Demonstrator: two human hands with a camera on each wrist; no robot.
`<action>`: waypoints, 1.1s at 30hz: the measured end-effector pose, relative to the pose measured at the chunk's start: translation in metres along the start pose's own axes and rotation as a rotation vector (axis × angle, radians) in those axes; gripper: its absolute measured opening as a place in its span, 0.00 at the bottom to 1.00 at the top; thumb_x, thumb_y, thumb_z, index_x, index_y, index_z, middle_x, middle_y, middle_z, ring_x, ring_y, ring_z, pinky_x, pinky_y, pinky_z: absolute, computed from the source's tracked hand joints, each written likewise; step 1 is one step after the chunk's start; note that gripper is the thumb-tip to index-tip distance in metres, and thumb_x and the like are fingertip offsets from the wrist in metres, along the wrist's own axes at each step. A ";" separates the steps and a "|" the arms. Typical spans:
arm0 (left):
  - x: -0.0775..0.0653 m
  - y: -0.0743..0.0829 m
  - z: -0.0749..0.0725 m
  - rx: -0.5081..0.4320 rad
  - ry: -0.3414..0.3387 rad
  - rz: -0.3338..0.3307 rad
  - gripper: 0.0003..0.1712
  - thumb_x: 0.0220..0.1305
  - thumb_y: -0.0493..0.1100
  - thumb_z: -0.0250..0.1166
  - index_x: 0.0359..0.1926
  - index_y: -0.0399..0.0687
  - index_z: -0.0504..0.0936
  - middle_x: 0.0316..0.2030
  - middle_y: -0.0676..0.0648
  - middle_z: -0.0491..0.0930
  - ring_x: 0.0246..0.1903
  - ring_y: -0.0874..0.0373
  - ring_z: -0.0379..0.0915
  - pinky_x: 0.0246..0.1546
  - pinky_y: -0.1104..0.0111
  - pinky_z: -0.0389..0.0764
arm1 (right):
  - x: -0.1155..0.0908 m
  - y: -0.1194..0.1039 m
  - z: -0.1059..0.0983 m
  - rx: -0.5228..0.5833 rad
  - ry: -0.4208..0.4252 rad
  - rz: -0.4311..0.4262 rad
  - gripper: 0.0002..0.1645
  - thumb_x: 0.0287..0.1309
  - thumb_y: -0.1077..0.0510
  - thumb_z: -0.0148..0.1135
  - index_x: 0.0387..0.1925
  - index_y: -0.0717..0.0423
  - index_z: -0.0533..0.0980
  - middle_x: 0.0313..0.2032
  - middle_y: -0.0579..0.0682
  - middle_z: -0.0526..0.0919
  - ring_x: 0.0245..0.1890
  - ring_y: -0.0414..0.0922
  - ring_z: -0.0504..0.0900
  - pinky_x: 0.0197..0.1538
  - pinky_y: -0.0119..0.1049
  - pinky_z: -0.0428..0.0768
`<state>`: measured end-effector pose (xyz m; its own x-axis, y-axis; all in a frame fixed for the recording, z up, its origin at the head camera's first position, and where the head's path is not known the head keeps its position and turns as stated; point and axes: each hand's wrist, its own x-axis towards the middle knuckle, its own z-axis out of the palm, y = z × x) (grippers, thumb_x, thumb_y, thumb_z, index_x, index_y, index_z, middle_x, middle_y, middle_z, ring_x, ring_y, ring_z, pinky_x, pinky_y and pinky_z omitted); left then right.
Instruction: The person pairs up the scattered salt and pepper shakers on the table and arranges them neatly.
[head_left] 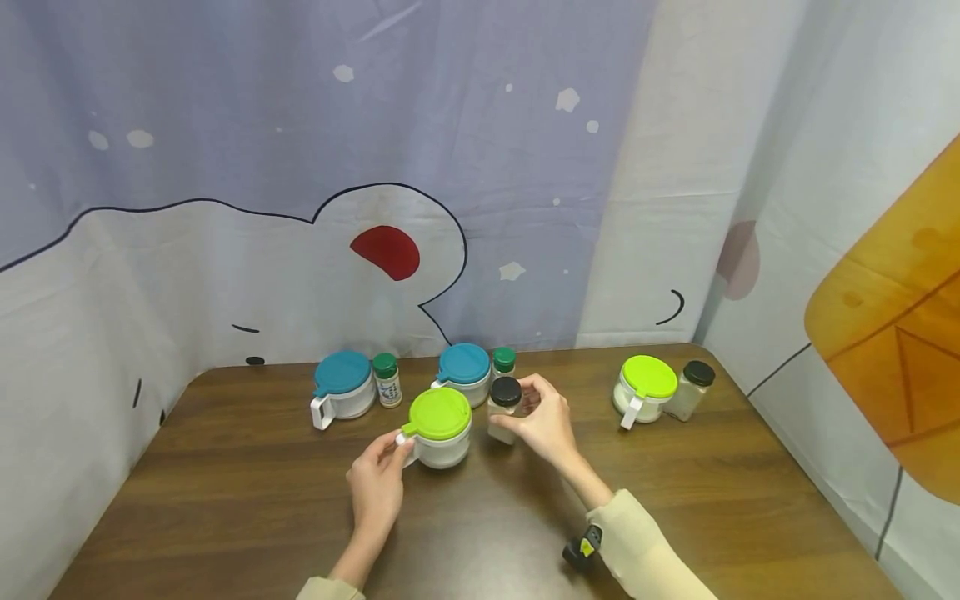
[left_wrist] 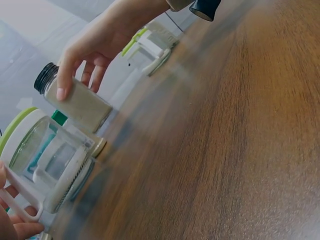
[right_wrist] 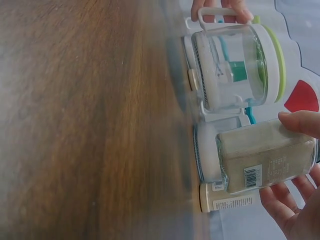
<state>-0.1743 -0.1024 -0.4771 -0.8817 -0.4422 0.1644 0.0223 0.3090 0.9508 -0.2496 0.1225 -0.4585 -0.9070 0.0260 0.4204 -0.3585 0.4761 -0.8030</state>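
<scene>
Two lime-green-lidded round clear jars (head_left: 438, 427); two black-capped square clear jars (right_wrist: 260, 156); two blue-lidded round clear jars (head_left: 345, 382); two green-capped small cylindrical bottles (head_left: 387, 382).

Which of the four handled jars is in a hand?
The central lime-lidded jar: the left hand grips its handle. No hand touches the lime-lidded jar at right or the two blue-lidded jars farther back.

Behind the brown wooden table (head_left: 247, 508) hangs a lilac-and-white curtain (head_left: 517, 167) printed with a red patch (head_left: 390, 252).
</scene>
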 end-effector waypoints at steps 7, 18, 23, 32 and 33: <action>0.000 -0.002 -0.006 -0.003 0.013 0.001 0.14 0.61 0.38 0.66 0.46 0.35 0.83 0.43 0.34 0.84 0.44 0.43 0.83 0.46 0.57 0.82 | 0.000 -0.004 0.008 -0.003 -0.019 0.019 0.31 0.24 0.57 0.85 0.36 0.51 0.78 0.30 0.47 0.84 0.28 0.44 0.80 0.34 0.29 0.77; 0.003 -0.004 -0.017 0.010 0.035 0.007 0.15 0.61 0.39 0.66 0.47 0.34 0.83 0.43 0.35 0.84 0.45 0.43 0.83 0.46 0.57 0.82 | 0.001 -0.007 0.016 0.003 -0.036 -0.001 0.30 0.24 0.57 0.84 0.36 0.51 0.77 0.30 0.47 0.84 0.27 0.40 0.78 0.33 0.28 0.77; 0.004 -0.006 -0.022 0.018 0.040 -0.001 0.14 0.62 0.39 0.66 0.47 0.35 0.83 0.44 0.35 0.84 0.45 0.43 0.83 0.46 0.56 0.82 | 0.000 -0.009 0.021 0.019 -0.055 0.000 0.30 0.25 0.57 0.84 0.36 0.51 0.77 0.31 0.47 0.84 0.28 0.41 0.79 0.33 0.28 0.77; 0.004 -0.007 -0.030 0.029 0.057 -0.013 0.14 0.62 0.38 0.65 0.47 0.35 0.83 0.43 0.35 0.84 0.45 0.43 0.83 0.46 0.56 0.82 | -0.001 -0.015 0.034 0.039 -0.076 -0.003 0.30 0.26 0.56 0.84 0.35 0.50 0.76 0.32 0.46 0.83 0.28 0.40 0.79 0.33 0.28 0.78; 0.004 -0.007 -0.031 0.029 0.057 -0.013 0.14 0.62 0.38 0.65 0.47 0.35 0.83 0.43 0.35 0.84 0.45 0.43 0.83 0.46 0.56 0.82 | -0.001 -0.016 0.035 0.038 -0.079 -0.004 0.30 0.26 0.56 0.84 0.35 0.50 0.76 0.32 0.46 0.82 0.28 0.39 0.79 0.33 0.28 0.78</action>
<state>-0.1637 -0.1322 -0.4749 -0.8534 -0.4938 0.1673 -0.0039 0.3269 0.9450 -0.2510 0.0842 -0.4608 -0.9197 -0.0457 0.3899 -0.3686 0.4421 -0.8177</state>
